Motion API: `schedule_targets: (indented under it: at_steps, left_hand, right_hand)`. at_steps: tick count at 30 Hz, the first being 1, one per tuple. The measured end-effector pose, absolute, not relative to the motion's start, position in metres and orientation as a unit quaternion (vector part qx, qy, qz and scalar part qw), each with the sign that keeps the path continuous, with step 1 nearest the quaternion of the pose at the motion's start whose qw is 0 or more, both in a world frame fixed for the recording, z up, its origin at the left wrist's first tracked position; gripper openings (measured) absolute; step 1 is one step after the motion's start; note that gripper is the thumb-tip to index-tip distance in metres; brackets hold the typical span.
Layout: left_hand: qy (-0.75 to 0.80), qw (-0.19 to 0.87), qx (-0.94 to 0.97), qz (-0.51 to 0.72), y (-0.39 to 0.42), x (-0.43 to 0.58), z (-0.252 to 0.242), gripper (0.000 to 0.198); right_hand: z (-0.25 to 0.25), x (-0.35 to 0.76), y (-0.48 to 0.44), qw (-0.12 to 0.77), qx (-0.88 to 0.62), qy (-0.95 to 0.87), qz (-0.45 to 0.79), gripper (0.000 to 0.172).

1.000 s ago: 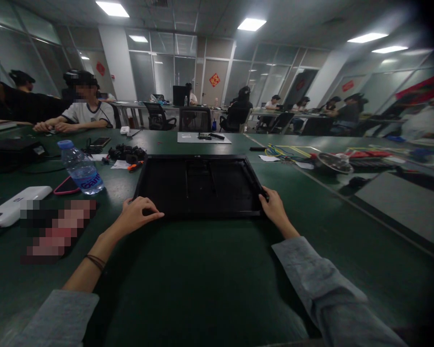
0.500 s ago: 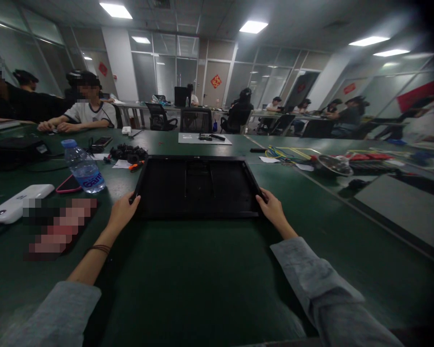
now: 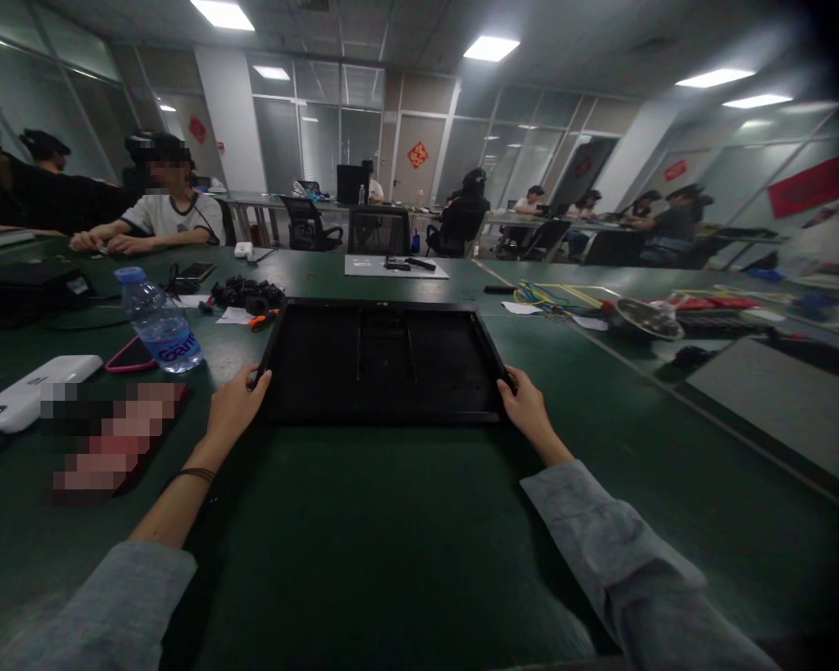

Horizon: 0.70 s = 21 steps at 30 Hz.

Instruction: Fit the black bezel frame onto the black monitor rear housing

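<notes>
A black monitor shell [image 3: 314, 359], wide and shallow with a raised rim, lies in front of me on the green table [image 3: 391, 550]. Two thin upright lines run down its middle, and a small light mark sits on the far rim. My left hand [image 3: 234, 405] is closed around its left edge near the front corner, thumb on top. At the opposite edge, my right hand [image 3: 528, 410] grips the right side near the front corner in the same way. The fingers under the rim are hidden on both sides.
Left of the shell are a water bottle [image 3: 164, 326], a pink-edged phone [image 3: 131, 354], a white device [image 3: 34, 396] and a red, blurred-out item [image 3: 126, 443]. A black tangle [image 3: 252, 294] lies behind. Cables [image 3: 549, 296], a metal bowl [image 3: 647, 320] and a grey panel [image 3: 776, 401] are right.
Almost nothing differs. Both hands keep their hold on the monitor shell, which stays in place; the view shifts very slightly.
</notes>
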State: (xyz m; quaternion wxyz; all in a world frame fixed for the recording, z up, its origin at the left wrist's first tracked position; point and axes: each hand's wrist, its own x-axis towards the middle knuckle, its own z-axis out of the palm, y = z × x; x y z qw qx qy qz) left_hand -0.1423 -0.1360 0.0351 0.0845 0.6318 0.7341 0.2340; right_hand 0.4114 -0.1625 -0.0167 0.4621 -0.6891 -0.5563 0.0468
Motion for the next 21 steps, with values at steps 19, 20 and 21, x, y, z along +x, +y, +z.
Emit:
schedule_targets:
  at_steps: [19, 20, 21]
  left_hand:
    - [0.76, 0.019, 0.621, 0.193, -0.148, -0.141, 0.051, 0.06]
    - [0.757, 0.024, 0.622, 0.199, -0.146, -0.142, 0.049, 0.06]
    - [0.753, 0.03, 0.625, 0.203, -0.145, -0.143, 0.047, 0.06]
  right_hand:
    - [-0.013, 0.402, -0.164, 0.442, -0.682, -0.582, 0.01, 0.045]
    - [-0.013, 0.402, -0.164, 0.445, -0.681, -0.582, 0.005, 0.045]
    - [-0.014, 0.402, -0.164, 0.447, -0.68, -0.582, 0.001, 0.045]
